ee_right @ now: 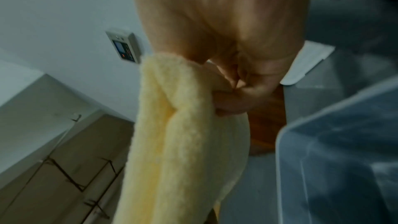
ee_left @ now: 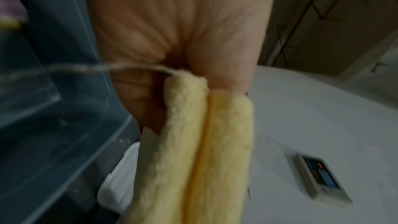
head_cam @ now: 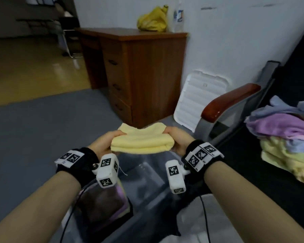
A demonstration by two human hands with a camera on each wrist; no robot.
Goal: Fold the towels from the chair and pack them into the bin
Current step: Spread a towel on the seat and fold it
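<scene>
A folded pale yellow towel (head_cam: pixel 142 141) is held in the air between both hands, above the clear plastic bin (head_cam: pixel 147 174). My left hand (head_cam: pixel 105 144) grips its left end, and my right hand (head_cam: pixel 178 140) grips its right end. The left wrist view shows the yellow towel (ee_left: pixel 200 151) pinched between thumb and fingers; the right wrist view shows the yellow towel (ee_right: pixel 183 134) with fingers curled round its end. Folded towels (head_cam: pixel 104 204), purple and yellow edges showing, lie in the bin's near left corner. A heap of unfolded purple, blue and yellow towels (head_cam: pixel 286 137) lies on the chair (head_cam: pixel 232 104) at the right.
A wooden desk with drawers (head_cam: pixel 139 71) stands ahead against the white wall, with a yellow bag (head_cam: pixel 153 19) and a bottle (head_cam: pixel 178 16) on top. A white bin lid (head_cam: pixel 200 100) leans on the wall beside the chair. Grey floor lies to the left.
</scene>
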